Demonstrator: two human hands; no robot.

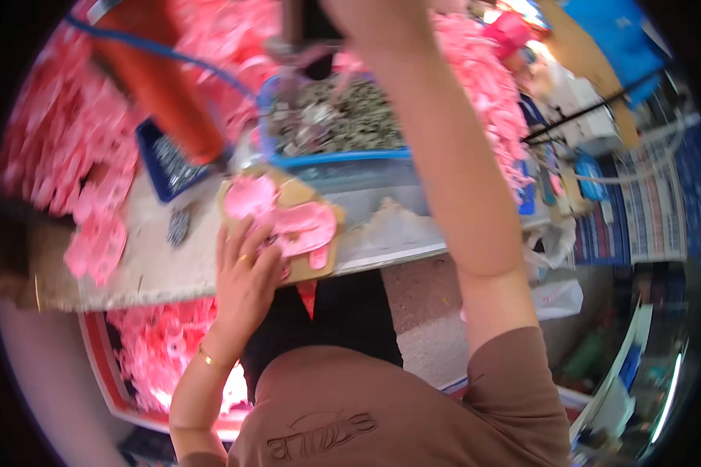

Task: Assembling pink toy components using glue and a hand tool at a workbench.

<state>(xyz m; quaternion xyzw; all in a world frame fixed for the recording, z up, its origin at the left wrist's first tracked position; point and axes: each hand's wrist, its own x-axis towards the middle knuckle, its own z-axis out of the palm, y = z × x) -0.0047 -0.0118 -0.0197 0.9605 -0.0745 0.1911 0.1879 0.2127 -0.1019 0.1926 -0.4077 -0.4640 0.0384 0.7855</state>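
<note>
My left hand [247,274] rests on a pink plastic part [304,226], its fingers apart and slightly bent. The part has a rounded piece and a curved piece, and lies on a yellowish-brown board [321,261] at the bench's front. An orange, tube-shaped tool [167,93] slants down from the upper left, its narrow tip close above the board. My right arm [459,179] stretches far forward over the bench; the hand is beyond the top edge. Near its wrist, a dark object [311,23] is blurred, so its kind is unclear.
A blue bin [343,159] holds many small greyish pieces. Small metal pieces fill a dark-blue tray [163,163]. Pink parts [62,132] are heaped across the bench; more fill a container [163,342] below it. A blue cable [171,53] crosses the upper left.
</note>
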